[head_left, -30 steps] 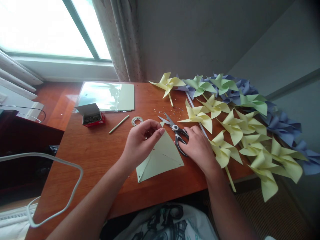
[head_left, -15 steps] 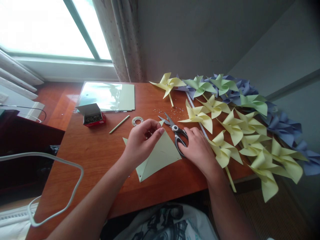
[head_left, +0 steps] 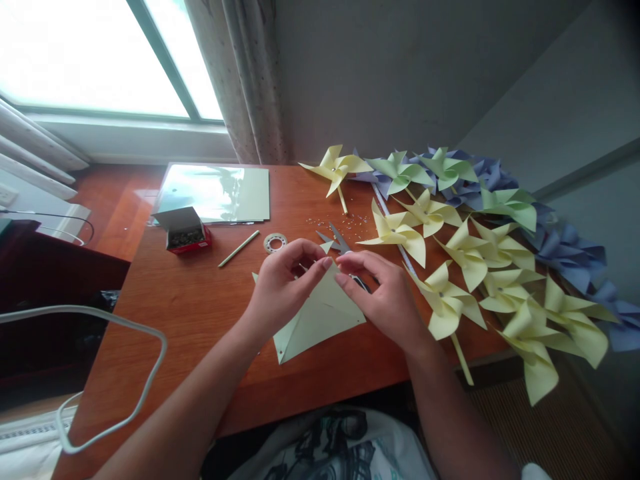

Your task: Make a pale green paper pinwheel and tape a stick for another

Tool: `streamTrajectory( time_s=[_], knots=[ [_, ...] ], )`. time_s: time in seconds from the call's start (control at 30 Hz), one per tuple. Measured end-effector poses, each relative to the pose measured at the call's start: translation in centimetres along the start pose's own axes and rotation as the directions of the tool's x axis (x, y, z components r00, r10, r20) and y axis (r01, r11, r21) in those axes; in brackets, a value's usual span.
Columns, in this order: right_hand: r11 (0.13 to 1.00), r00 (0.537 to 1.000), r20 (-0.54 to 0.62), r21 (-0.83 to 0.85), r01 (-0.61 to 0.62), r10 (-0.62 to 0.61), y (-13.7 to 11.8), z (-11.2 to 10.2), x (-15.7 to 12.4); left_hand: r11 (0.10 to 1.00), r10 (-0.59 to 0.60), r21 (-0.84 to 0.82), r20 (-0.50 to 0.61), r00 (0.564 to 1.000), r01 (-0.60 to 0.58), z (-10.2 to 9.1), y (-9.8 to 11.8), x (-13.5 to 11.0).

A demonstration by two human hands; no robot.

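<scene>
On the tabletop (head_left: 200,300), my left hand (head_left: 283,283) and right hand (head_left: 385,297) both pinch the pale green paper (head_left: 320,320) at its top corner, scissors (head_left: 334,237) just behind.

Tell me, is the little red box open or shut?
Open. The red box has its lid flap lifted, and small dark things show inside it.

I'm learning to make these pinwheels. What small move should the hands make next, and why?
Probably the right hand should lift the next paper tip into the pinch of the left hand: the left pinches one raised tip, the right's fingertips touch the paper beside it, scissors lie aside.
</scene>
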State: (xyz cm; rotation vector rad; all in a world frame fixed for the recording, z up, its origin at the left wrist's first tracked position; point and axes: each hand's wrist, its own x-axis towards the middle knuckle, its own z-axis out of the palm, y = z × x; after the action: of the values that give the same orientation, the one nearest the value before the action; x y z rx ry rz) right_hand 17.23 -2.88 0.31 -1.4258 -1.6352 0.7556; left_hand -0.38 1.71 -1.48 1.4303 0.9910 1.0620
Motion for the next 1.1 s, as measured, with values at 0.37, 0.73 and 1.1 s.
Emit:
streamTrajectory(
  time_s=[0.37,0.73,1.1],
  knots=[
    [0.951,0.991,0.007,0.282,-0.127,0.131,1.1,1.4,0.0,0.998,-0.041,-0.043,0.074,0.996,0.044,-0.1,0.6,-0.2],
    [0.958,0.996,0.022,0.272,-0.094,0.092,1.0,1.5,-0.1,0.998,-0.029,0.050,0.067,0.997,0.026,-0.1,0.8,-0.3],
    [0.801,0.954,-0.163,0.589,-0.109,0.250,2.8,2.4,0.9,1.000,-0.025,0.008,-0.056,0.998,0.026,-0.4,1.1,0.0]
  ],
)
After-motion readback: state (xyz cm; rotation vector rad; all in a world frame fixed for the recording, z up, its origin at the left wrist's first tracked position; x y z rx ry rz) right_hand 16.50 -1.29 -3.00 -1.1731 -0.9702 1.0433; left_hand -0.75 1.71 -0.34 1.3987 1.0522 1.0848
